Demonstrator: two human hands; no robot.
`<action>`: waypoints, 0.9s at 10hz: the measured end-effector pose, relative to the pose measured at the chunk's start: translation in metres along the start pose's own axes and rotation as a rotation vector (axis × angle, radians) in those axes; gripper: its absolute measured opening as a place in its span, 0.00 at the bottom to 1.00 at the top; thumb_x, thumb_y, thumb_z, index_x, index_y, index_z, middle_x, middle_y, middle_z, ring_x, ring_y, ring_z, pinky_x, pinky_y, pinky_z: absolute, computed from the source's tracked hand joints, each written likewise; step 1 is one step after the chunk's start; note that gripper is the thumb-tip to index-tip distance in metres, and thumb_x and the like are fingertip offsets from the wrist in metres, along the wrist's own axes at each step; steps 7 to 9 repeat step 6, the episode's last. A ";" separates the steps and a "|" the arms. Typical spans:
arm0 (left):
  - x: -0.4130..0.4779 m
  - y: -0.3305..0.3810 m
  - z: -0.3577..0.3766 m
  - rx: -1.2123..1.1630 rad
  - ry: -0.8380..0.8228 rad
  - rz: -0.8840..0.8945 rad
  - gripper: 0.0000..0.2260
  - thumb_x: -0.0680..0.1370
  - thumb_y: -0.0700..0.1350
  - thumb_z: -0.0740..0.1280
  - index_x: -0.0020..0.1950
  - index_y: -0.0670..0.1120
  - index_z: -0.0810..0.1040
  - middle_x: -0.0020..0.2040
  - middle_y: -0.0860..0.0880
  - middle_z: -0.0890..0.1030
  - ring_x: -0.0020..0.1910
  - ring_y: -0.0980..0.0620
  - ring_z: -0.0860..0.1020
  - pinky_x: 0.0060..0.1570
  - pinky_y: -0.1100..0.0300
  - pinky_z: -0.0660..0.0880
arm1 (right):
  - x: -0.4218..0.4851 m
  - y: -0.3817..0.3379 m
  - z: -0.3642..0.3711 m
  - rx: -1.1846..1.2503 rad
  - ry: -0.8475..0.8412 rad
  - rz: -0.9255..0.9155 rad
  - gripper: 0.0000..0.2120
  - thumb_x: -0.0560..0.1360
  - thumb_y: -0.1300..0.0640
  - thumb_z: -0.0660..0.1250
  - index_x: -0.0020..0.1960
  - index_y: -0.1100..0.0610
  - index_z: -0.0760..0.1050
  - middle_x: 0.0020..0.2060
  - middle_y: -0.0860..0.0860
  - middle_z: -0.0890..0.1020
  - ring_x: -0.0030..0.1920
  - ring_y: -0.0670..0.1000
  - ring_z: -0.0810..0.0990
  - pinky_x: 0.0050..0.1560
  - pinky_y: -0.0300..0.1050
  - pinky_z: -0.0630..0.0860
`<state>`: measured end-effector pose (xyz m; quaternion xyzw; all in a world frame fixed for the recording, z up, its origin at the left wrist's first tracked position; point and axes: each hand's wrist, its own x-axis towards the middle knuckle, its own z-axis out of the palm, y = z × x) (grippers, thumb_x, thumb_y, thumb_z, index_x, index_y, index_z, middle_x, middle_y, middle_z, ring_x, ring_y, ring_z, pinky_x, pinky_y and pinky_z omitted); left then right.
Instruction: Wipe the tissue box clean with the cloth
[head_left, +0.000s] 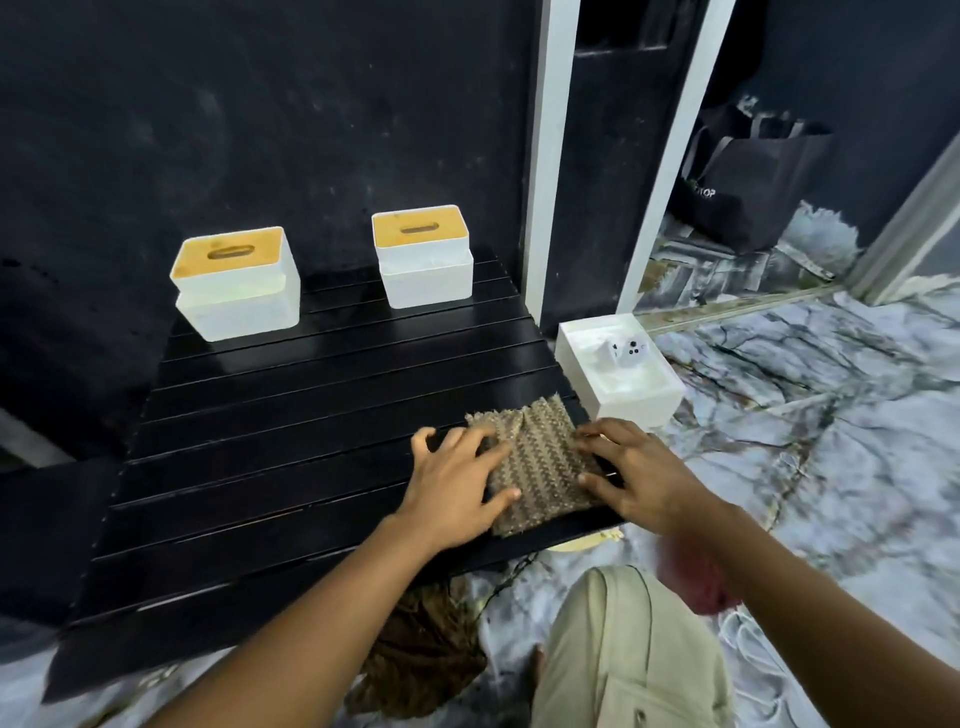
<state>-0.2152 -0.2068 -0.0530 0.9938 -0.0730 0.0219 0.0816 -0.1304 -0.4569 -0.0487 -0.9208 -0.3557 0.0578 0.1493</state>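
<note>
Woven cloth (540, 457), soft, limp, at tabletop (311, 415) front-right corner; left hand (457, 488), right hand (639, 478) splayed flat atop; bunch middle to grip.

Head view: looking forward and down over the table (291, 415), facing the dark wall (311, 130).
Range: hovering close above the near table edge.

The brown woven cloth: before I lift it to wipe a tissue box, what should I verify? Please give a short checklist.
1. Brown woven cloth lies on the black slatted table: ok.
2. Left hand and right hand touch the cloth: ok.
3. Fingers grip the cloth: not ok, they only rest on it.
4. White tissue boxes with wooden lids, left box and right box, stand upright: ok.
5. Cloth is clean: cannot tell.
</note>
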 end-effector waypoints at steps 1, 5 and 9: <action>0.003 0.000 0.002 0.080 -0.188 -0.105 0.34 0.76 0.71 0.52 0.79 0.57 0.55 0.80 0.52 0.52 0.77 0.48 0.55 0.70 0.35 0.44 | 0.012 0.002 0.006 -0.060 -0.093 0.068 0.40 0.71 0.26 0.45 0.78 0.44 0.54 0.78 0.42 0.53 0.78 0.48 0.48 0.76 0.53 0.54; -0.009 0.004 0.009 0.079 -0.191 -0.168 0.34 0.77 0.71 0.46 0.80 0.59 0.45 0.81 0.52 0.47 0.79 0.47 0.50 0.70 0.31 0.37 | 0.006 -0.005 0.023 -0.111 -0.119 0.154 0.44 0.69 0.26 0.36 0.79 0.46 0.45 0.79 0.44 0.47 0.79 0.51 0.40 0.77 0.56 0.43; -0.037 -0.001 0.010 0.043 -0.118 -0.188 0.33 0.77 0.69 0.41 0.80 0.58 0.46 0.81 0.53 0.48 0.79 0.49 0.50 0.71 0.34 0.37 | -0.001 -0.023 0.021 -0.093 -0.063 0.218 0.38 0.74 0.31 0.43 0.79 0.48 0.48 0.80 0.47 0.47 0.79 0.54 0.41 0.77 0.57 0.45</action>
